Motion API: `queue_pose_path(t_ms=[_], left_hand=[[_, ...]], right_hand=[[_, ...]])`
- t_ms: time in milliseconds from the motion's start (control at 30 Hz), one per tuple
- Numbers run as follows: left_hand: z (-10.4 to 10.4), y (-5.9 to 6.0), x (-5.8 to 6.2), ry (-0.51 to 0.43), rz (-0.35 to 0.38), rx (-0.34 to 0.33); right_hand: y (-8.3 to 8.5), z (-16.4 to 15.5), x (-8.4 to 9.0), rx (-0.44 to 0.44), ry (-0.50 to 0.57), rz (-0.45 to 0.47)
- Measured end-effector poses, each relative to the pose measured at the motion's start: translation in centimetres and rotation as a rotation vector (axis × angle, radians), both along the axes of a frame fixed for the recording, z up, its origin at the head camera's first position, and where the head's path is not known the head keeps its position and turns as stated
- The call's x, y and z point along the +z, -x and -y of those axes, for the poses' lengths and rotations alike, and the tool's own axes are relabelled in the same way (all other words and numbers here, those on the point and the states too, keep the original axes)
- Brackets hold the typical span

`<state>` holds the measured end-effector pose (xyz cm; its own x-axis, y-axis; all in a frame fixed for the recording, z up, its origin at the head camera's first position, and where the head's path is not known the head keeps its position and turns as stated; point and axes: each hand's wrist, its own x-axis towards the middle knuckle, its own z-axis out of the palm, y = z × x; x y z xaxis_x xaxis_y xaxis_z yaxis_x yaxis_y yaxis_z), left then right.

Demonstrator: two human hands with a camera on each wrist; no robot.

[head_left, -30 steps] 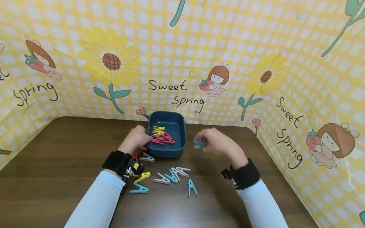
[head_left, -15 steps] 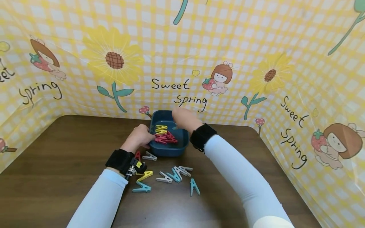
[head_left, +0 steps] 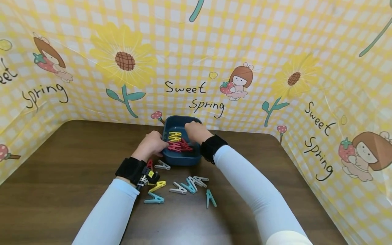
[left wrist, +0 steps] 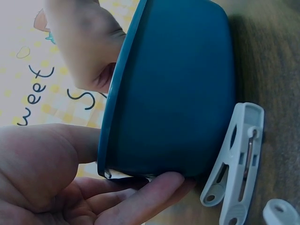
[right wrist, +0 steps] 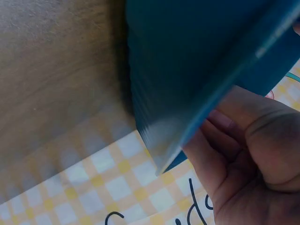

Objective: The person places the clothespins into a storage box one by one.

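Note:
A dark blue plastic bin (head_left: 182, 160) stands at the back of the table, holding yellow clothespins (head_left: 175, 136) and red clothespins (head_left: 184, 146). My left hand (head_left: 152, 143) grips its left wall, thumb over the rim and fingers against the outside, as the left wrist view also shows. Over the right rim, my right hand (head_left: 197, 132) reaches down into the bin. In the right wrist view the bin wall hides its fingertips, so whether they pinch anything is not visible. A grey clothespin (left wrist: 241, 159) lies beside the bin, close to my left hand.
In front of the bin lie grey clothespins (head_left: 178, 188), light blue clothespins (head_left: 210, 198), a yellow clothespin (head_left: 158, 185) and a red clothespin (head_left: 149, 164) partly behind my left wrist. A yellow checked cloth (head_left: 183, 51) rises behind the brown table (head_left: 92, 163).
My right hand has moved left from beside the bin, carrying a light blue clothespin, then lowered into the bin, where the clothespin is hidden. My left hand has stayed on the bin wall.

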<state>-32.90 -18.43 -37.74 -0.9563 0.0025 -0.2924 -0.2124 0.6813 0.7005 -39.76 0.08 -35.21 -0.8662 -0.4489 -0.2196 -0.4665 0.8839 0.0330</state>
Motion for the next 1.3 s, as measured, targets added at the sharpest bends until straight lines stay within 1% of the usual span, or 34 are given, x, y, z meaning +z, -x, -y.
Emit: queue_pose_path(t_ms=[100, 233, 400, 467, 567, 667, 733, 833, 967, 1067, 1167, 1300], left_hand=[[0.0, 0.0, 0.1, 0.005, -0.008, -0.001], [0.0, -0.1, 0.1, 0.001, -0.010, 0.001], [0.0, -0.2, 0.1, -0.010, -0.010, 0.003], [0.0, -0.2, 0.1, -0.008, -0.013, 0.002], [0.0, -0.2, 0.3, 0.001, -0.015, 0.000], [-0.2, -0.1, 0.5, 0.006, -0.006, -0.002], [-0.2, -0.1, 0.4, 0.004, -0.001, -0.004], [-0.1, -0.1, 0.2, -0.006, 0.000, -0.005], [-0.1, -0.1, 0.2, -0.007, 0.001, -0.006], [-0.2, -0.1, 0.2, -0.005, 0.001, -0.006], [-0.2, -0.2, 0.2, -0.009, -0.007, -0.014], [-0.2, -0.2, 0.1, -0.004, -0.010, -0.024]], right_hand=[[-0.2, -0.1, -0.1, -0.013, 0.033, 0.019], [-0.4, -0.3, 0.4, -0.011, 0.108, 0.004], [-0.4, -1.1, 2.0, -0.018, 0.217, 0.014], [-0.6, -1.6, 2.8, -0.028, 0.243, -0.002], [-1.5, -2.8, 3.9, -0.066, 0.291, -0.037], [-3.0, -4.4, 4.5, -0.119, 0.355, -0.074], [-4.1, -5.7, 4.7, -0.141, 0.408, -0.087], [-5.9, -7.9, 4.6, -0.156, 0.455, -0.124], [-8.2, -10.7, 4.3, -0.199, 0.466, -0.136], [-9.8, -12.4, 3.7, -0.227, 0.445, -0.126], [-10.9, -13.3, 3.0, -0.217, 0.398, -0.109], [-11.9, -13.6, 2.1, -0.195, 0.335, -0.069]])
